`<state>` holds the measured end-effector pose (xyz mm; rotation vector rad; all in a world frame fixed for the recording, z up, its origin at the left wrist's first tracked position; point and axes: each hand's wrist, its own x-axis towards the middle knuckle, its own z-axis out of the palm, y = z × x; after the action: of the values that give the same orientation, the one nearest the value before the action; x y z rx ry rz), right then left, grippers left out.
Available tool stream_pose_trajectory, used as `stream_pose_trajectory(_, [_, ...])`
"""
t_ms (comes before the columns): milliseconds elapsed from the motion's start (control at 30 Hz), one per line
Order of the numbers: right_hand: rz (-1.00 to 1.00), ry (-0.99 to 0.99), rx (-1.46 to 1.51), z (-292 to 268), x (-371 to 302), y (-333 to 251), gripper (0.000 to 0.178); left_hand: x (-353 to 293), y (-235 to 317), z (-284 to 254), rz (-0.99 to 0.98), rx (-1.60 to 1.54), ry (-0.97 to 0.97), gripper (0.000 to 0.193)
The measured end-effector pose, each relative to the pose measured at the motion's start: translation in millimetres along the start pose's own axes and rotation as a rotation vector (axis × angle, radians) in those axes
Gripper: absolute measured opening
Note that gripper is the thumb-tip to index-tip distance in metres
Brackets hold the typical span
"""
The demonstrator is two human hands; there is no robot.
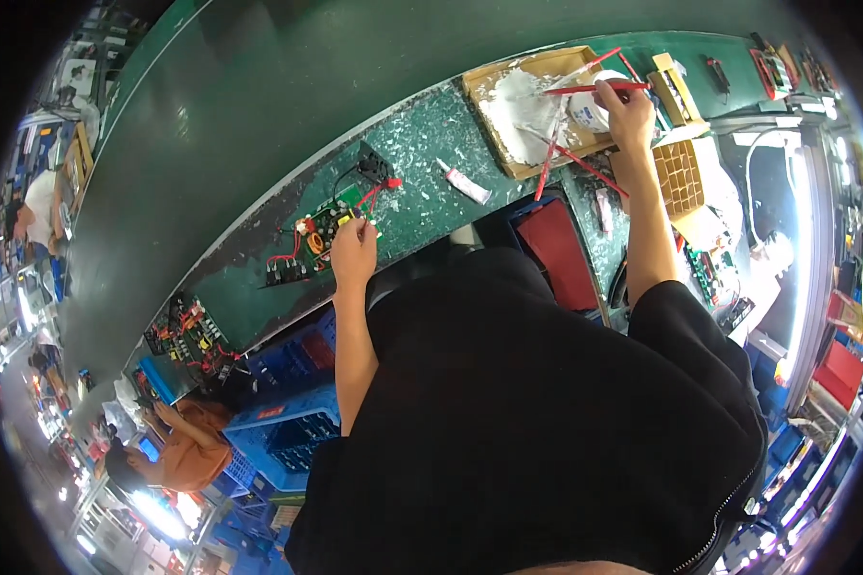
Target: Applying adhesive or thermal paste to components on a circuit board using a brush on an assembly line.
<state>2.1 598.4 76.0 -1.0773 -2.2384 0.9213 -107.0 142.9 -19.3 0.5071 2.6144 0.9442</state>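
My left hand (353,251) is closed at the near right edge of a green circuit board (328,226), its fingertips against the yellow and white parts there. The board carries a copper coil, red wires and black blocks, and a black part on a cable lies behind it. Over a shallow cardboard tray (494,120), my right hand (628,117) pinches a red stick (585,89) whose tip points left over white paste (525,107). Several more red sticks lean in and across the tray. A white tub (590,115) sits in it, partly hidden by my right hand.
A white tube (465,182) lies on the paste-stained green bench (417,144). Right of the tray are a small cardboard box (676,88) and a divided carton (677,177). More boards (194,335) lie at the left end. A blue crate (283,431) and a person in orange (194,450) are lower left.
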Motion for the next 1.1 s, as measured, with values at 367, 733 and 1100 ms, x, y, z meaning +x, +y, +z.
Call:
stream_pose_trajectory(367, [-0.092, -0.118, -0.072, 17, -30, 7, 0.025, 20, 31, -3, 0.144, 0.195, 0.324, 0.054])
stream_pose_trajectory(733, [-0.037, -0.26, 0.634, 94, -10, -137, 0.018, 63, 65, 19, 0.373, -0.038, 0.383, 0.036])
stream_pose_trajectory(1100, [0.042, -1.065, 0.473, 283, -63, -163, 0.024, 13, 27, 10, 0.531, -0.143, 0.291, 0.022])
